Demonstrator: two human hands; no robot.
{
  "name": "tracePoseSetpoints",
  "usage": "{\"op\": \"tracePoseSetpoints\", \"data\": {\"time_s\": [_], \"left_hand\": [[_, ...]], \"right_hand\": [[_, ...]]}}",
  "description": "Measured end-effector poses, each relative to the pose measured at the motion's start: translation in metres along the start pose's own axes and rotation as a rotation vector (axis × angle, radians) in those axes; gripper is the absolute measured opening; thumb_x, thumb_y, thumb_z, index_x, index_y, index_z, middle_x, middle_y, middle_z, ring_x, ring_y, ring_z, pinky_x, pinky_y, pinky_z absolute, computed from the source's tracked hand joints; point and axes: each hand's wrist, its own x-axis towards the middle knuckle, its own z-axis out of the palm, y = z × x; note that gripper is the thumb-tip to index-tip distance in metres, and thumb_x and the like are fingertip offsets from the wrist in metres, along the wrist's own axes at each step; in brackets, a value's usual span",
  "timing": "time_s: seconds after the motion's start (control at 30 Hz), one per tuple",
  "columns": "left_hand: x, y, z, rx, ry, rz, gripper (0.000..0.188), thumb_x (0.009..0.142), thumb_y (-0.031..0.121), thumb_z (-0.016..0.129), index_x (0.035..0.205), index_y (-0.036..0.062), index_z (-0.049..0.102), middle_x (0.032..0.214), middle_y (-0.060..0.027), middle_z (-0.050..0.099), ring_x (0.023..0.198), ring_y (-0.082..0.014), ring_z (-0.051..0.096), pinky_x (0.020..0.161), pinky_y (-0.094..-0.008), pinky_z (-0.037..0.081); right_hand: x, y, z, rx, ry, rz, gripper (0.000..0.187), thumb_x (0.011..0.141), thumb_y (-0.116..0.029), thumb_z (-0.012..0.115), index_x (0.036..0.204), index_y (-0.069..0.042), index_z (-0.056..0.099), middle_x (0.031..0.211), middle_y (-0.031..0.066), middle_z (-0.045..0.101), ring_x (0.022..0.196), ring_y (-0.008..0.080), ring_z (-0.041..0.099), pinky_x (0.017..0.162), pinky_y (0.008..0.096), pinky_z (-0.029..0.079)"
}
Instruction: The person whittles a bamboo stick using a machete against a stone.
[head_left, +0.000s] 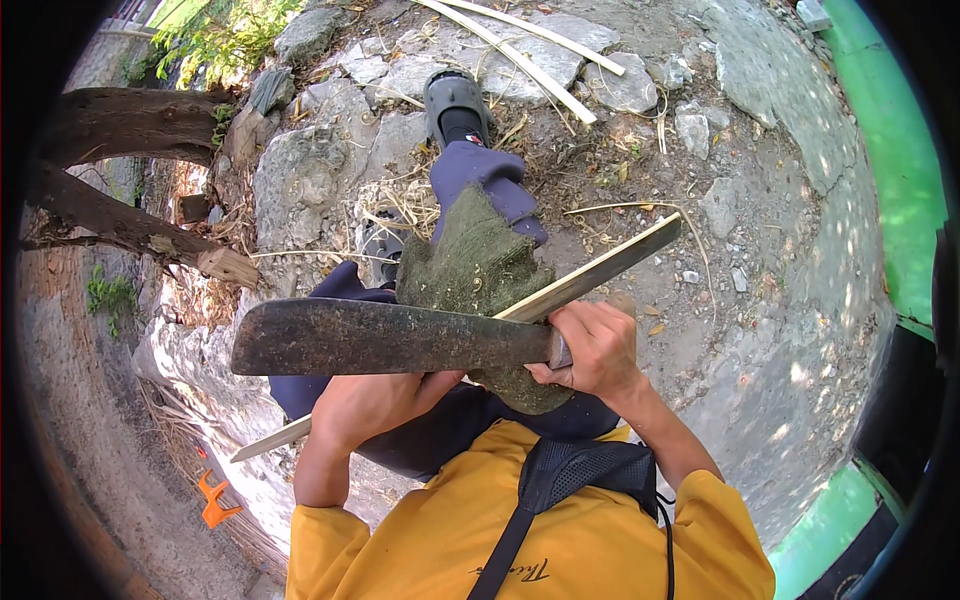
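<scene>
A broad, dark, rust-stained machete point(390, 338) lies crosswise over my lap, its blade toward the left. My right hand point(598, 345) is closed round its handle, next to the strip. Beneath the blade a long bamboo strip point(625, 260) runs slantwise from lower left to upper right. My left hand point(372, 405) is closed at the strip's lower part, thumb along the blade's near edge; the blade hides most of its fingers. A worn green cloth point(475, 255) covers my leg under the blade and strip.
Pale split strips point(520, 62) lie on the stony ground ahead. Thick wooden logs point(130, 225) stand at the left, above an orange plastic piece point(215, 502). Pale shavings point(400, 205) gather near my feet. A green surface point(890, 150) borders the right side.
</scene>
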Motion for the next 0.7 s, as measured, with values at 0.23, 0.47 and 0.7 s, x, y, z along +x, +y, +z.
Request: {"op": "tracePoseSetpoints", "data": {"time_s": [0.23,0.47,0.7], "left_hand": [[-0.002,0.001,0.000,0.102,0.028,0.037,0.030,0.094,0.032,0.079,0.116,0.0106,0.077,0.101,-0.0144,0.075,0.091,-0.0367,0.071,0.079,-0.0463,0.056],[0.004,0.003,-0.004,-0.052,-0.046,-0.024,0.031,0.095,0.030,0.077,0.119,0.0099,0.076,0.100,-0.0154,0.074,0.092,-0.0372,0.071,0.081,-0.0456,0.055],[0.012,-0.005,-0.007,-0.170,-0.291,-0.091,0.033,0.085,0.025,0.079,0.115,0.0139,0.071,0.085,-0.0120,0.062,0.075,-0.0341,0.060,0.072,-0.0414,0.050]], "right_hand": [[0.004,-0.002,-0.004,-0.058,-0.008,-0.017,0.056,0.084,-0.059,0.079,0.091,-0.005,0.066,0.078,0.0064,0.059,0.070,0.0251,0.066,0.062,0.0375,0.049],[0.001,-0.004,0.000,-0.053,0.002,0.020,0.065,0.086,-0.067,0.074,0.091,-0.002,0.067,0.080,0.0111,0.064,0.070,0.0316,0.066,0.065,0.0423,0.052],[-0.007,0.021,0.001,0.071,-0.026,-0.099,0.060,0.081,-0.063,0.079,0.092,-0.004,0.073,0.086,0.0085,0.072,0.076,0.0273,0.072,0.070,0.0375,0.057]]}}
